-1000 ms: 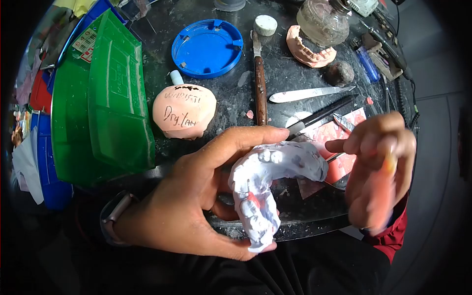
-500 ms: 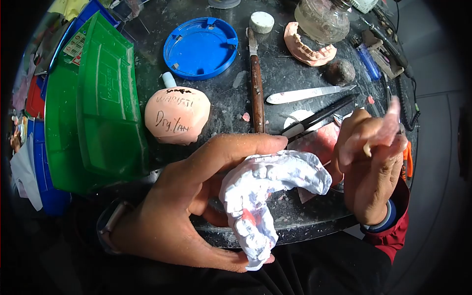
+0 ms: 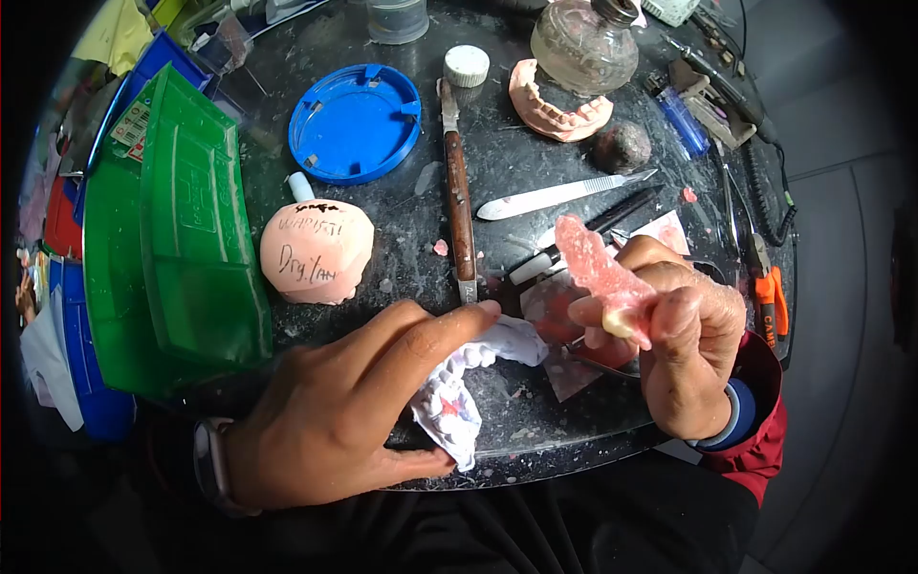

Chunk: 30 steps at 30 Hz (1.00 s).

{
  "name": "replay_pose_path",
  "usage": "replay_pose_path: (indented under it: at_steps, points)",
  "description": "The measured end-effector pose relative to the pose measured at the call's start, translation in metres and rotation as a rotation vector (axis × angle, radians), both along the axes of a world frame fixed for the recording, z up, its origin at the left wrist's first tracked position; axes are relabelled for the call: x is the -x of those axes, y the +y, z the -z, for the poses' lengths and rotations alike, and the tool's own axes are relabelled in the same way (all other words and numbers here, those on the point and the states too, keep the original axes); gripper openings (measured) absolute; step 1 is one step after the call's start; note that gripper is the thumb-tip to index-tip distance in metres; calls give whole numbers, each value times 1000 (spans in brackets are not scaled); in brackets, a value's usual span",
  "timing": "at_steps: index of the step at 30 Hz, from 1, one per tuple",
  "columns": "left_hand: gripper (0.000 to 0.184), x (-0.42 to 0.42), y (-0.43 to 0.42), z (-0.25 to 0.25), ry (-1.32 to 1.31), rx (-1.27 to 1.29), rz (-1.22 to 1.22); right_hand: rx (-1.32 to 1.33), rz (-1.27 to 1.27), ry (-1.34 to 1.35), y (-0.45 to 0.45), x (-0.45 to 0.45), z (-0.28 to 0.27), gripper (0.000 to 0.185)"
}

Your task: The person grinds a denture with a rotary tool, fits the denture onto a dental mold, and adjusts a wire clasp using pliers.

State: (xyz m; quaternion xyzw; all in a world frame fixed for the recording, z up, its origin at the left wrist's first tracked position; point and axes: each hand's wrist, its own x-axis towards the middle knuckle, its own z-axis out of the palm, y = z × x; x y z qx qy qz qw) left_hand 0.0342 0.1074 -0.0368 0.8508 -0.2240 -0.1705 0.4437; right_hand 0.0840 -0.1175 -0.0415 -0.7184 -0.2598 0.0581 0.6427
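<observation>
My left hand (image 3: 344, 411) is closed around a white plaster dental cast (image 3: 449, 411), low at the bench edge. Thumb and fingers grip the cast's outer side and cover part of it; a pink patch shows on its inner side. Raised at the right, my right hand (image 3: 698, 335) pinches a pink partial denture (image 3: 598, 273) with a yellowish tooth on it, between thumb and fingers. The piece is apart from the cast. Beyond my left fingertips lies a wooden-handled wax knife (image 3: 460, 201), its lower end close to them.
Green bin (image 3: 172, 230) at left, beside a round peach plaster block (image 3: 318, 251) with handwriting. Blue lid (image 3: 355, 124), scalpel handle (image 3: 559, 195), black pen (image 3: 622, 210), peach dental cast (image 3: 550, 113) and glass burner (image 3: 585, 48) lie farther back. Orange-handled pliers (image 3: 770, 301) lie at right.
My left hand has lowered and turned the white cast toward the bench. My right hand has turned, bringing the pink denture into clearer sight and leftward. The view has shifted slightly.
</observation>
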Motion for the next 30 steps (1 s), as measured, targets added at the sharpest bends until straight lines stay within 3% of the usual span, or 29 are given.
replay_pose_path:
  at_steps: [4,7,10,13,16,18,21,22,25,26,27,28,30]
  points:
    - [89,1,2,2,-129,-75,14,18,-96,-65,-4,-4,-1,32]
    - [88,1,1,3,-204,-116,-13,-8,-47,-32,2,1,4,40]
    - [85,1,-5,1,-367,-20,-150,22,-64,-21,5,4,-2,47]
    - [79,-3,0,3,-445,222,-116,104,-164,-41,4,5,-4,46]
    - [65,-3,-4,6,-350,384,-107,123,-261,-84,7,8,-6,44]
    - [53,0,-3,10,-279,487,-91,52,-367,-209,5,4,3,18]
    - [44,3,-6,11,-187,633,-65,53,-423,-322,7,4,3,10]
    - [31,3,-7,10,-206,650,-72,107,-418,-366,7,4,-1,13]
    - [22,-1,-3,0,-346,580,-73,258,-359,-552,3,-5,-22,26]
    - [19,0,-3,-2,-350,654,-132,307,-239,-617,-2,-8,-32,38]
    - [26,-5,6,-1,-396,721,-25,394,-124,-623,-9,-11,-49,24]
    - [33,-1,12,-5,-392,773,-64,502,7,-646,-17,-12,-52,15]
    - [43,25,9,-21,-220,833,-338,676,141,-648,-31,-10,-56,9]
